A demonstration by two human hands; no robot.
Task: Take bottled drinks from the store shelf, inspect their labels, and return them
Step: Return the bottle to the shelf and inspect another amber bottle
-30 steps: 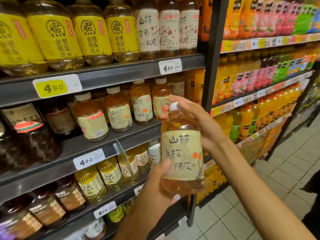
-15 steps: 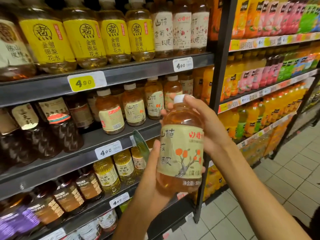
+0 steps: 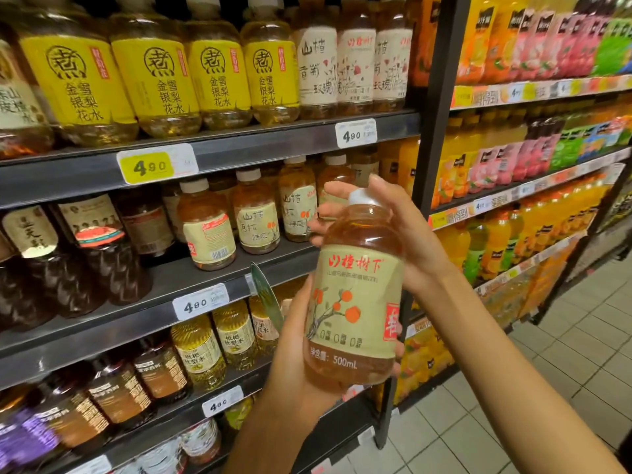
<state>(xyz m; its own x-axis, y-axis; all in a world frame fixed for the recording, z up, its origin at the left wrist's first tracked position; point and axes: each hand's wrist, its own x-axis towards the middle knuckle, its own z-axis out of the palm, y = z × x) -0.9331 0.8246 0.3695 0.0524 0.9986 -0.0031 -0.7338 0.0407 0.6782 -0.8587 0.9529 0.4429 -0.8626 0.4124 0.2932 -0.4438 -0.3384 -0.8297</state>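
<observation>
Bottled drink (image 3: 355,295): clear plastic, amber liquid, white cap, held upright in front of the store shelf (image 3: 239,145). Cream label with red characters along the top, a branch bearing orange fruit, a red stamp at the right edge, and "500mL" printed near the base.
Hands: left hand (image 3: 301,357) wraps the bottle's lower body from below and behind; right hand (image 3: 403,241) curls around the neck and shoulder, fingers at the cap.
Shelf stock: yellow-label bottles (image 3: 157,77) on the upper tier; matching cream-label bottles (image 3: 256,220) on the middle tier; dark bottles (image 3: 99,248) at left.
Price tags (image 3: 157,164): "4.90", one yellow, the others white.
Adjacent bay: orange, pink and green juice bottles (image 3: 533,159).
Floor (image 3: 564,388): pale square tiles.
</observation>
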